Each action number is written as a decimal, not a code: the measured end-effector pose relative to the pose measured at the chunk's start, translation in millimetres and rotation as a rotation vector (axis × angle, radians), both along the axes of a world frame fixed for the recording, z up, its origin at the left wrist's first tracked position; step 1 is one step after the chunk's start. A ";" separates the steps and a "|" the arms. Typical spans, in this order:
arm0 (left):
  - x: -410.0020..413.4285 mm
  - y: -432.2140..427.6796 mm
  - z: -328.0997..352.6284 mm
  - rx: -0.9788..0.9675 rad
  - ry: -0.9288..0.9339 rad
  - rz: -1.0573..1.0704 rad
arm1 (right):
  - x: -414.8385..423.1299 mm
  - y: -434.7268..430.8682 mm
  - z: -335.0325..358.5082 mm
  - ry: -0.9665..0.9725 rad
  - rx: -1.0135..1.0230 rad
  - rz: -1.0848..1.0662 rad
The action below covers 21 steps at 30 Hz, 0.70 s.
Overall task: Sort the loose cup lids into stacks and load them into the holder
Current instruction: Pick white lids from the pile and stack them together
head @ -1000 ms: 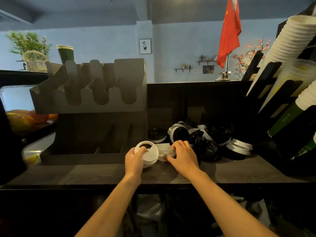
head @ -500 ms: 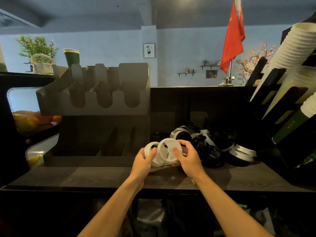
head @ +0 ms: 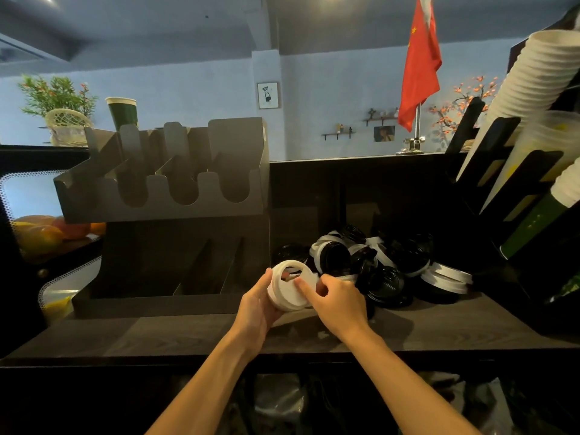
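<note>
Both bare forearms stretched forward, converging. Left hand [head: 255, 304] cupped, thumb up, grip closed around the white lids [head: 290, 288]. Right hand [head: 337, 304] just right of the lids, knuckles up, fingertips [head: 301, 285] pressed on their top face.

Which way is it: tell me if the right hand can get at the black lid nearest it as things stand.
Probably yes. The black lid lies uncovered atop the pile just beside the right hand; but that hand is busy on the white lid stack and must let go first.
</note>
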<state>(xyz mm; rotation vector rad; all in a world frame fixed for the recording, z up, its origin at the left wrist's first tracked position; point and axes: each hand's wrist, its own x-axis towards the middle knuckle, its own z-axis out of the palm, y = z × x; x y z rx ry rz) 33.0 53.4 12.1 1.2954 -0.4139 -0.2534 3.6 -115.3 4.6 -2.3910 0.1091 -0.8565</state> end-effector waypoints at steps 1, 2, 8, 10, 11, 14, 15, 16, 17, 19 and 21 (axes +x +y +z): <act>-0.2 -0.6 0.8 0.010 -0.017 -0.011 | 0.0 -0.2 -0.4 -0.009 -0.018 -0.008; 1.3 -1.3 0.2 0.027 -0.037 -0.005 | 0.1 -0.7 -1.1 -0.017 -0.027 -0.011; 5.9 -2.2 -3.7 0.015 -0.017 0.030 | -2.9 -0.7 -1.7 -0.074 -0.026 0.064; 5.1 -1.5 -2.9 -0.001 -0.008 0.025 | -3.6 -0.8 -1.3 -0.098 -0.003 0.077; 3.3 -1.8 -1.4 -0.007 -0.004 0.025 | -3.7 -1.1 -1.0 -0.099 0.010 0.081; 1.0 -2.9 0.2 -0.023 0.015 0.143 | -1.4 -3.4 -0.3 -0.133 0.030 0.061; 1.9 -2.9 -0.5 -0.033 0.039 0.210 | -0.7 -4.6 0.4 -0.153 0.019 0.037; 3.0 -2.5 -1.5 -0.039 0.058 0.267 | 0.6 -6.4 0.3 -0.147 -0.044 0.012; 3.6 -2.3 -2.2 -0.042 0.078 0.310 | 1.3 -7.0 0.6 -0.085 -0.154 0.000; 3.0 -2.3 -2.6 -0.030 0.085 0.358 | 4.4 -4.4 0.0 0.149 -0.412 0.019; 0.9 -3.2 -1.8 -0.012 0.070 0.391 | 4.8 0.9 0.6 0.263 -0.539 0.031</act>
